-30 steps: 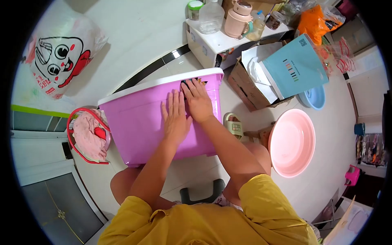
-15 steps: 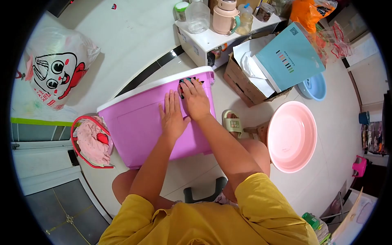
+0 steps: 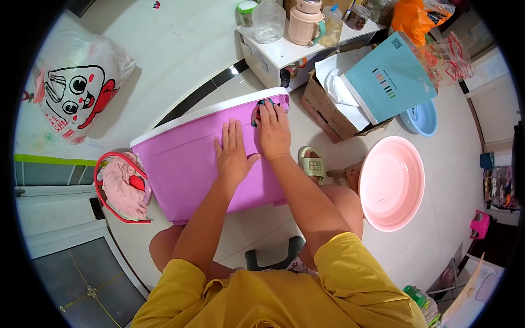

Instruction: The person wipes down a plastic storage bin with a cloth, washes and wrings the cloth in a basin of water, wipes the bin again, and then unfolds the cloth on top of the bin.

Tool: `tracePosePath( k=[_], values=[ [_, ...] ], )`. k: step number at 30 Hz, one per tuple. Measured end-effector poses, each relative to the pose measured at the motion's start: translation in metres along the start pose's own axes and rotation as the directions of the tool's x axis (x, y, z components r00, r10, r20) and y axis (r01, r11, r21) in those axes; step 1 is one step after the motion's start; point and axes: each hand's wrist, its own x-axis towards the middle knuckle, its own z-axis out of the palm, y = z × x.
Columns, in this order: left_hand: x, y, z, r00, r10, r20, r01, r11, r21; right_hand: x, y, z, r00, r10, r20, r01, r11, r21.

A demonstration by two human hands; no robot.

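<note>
The right hand (image 3: 274,134), fingers extended, presses a patterned cloth (image 3: 255,115) to the purple tub (image 3: 180,169), left of centre in the frame. The left hand (image 3: 232,156) lies flat, open and empty on it. Even rubbing pressure, with that hand bracing, should steady the tub.

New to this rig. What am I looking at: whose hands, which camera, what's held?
No robot: these are a person's bare hands, seen by one head-worn camera looking forward and down. The left hand lies flat on the side of a big purple plastic box with a white edge. The right hand presses a small multicoloured item, perhaps a cloth, against it; the fingers hide most of it. Around them: a pink basin, a cardboard carton with papers in it, and a white cabinet bearing bottles and jars.
</note>
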Motion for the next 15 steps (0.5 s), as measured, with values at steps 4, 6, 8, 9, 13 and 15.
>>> tracePosePath(
  k=[4, 6, 8, 9, 13, 15],
  values=[
    [0.0, -0.002, 0.001, 1.0, 0.012, -0.01, -0.012, 1.0, 0.017, 0.005, 0.001, -0.002, 0.999, 0.037, -0.027, -0.037, 0.999, -0.01],
    [0.0, -0.002, 0.002, 1.0, 0.013, -0.013, -0.013, 1.0, 0.019, 0.007, 0.003, -0.002, 0.998, 0.043, -0.041, -0.044, 0.999, -0.011],
    [0.0, -0.001, 0.003, 1.0, 0.014, -0.016, -0.014, 1.0, 0.02, 0.008, 0.003, -0.002, 0.997, 0.056, -0.053, -0.056, 0.998, -0.008],
    [0.0, -0.001, 0.003, 1.0, 0.012, -0.015, -0.012, 1.0, 0.024, 0.008, 0.004, 0.0, 0.996, 0.067, -0.066, -0.067, 0.998, -0.004],
    [0.0, 0.0, 0.005, 1.0, 0.009, -0.007, -0.009, 0.999, 0.043, 0.005, 0.008, 0.004, 0.991, 0.123, -0.061, -0.122, 0.992, 0.013],
    [0.0, 0.0, 0.006, 1.0, 0.01, -0.004, -0.01, 0.999, 0.048, 0.005, 0.01, 0.005, 0.988, 0.145, -0.056, -0.144, 0.989, 0.022]
  ],
)
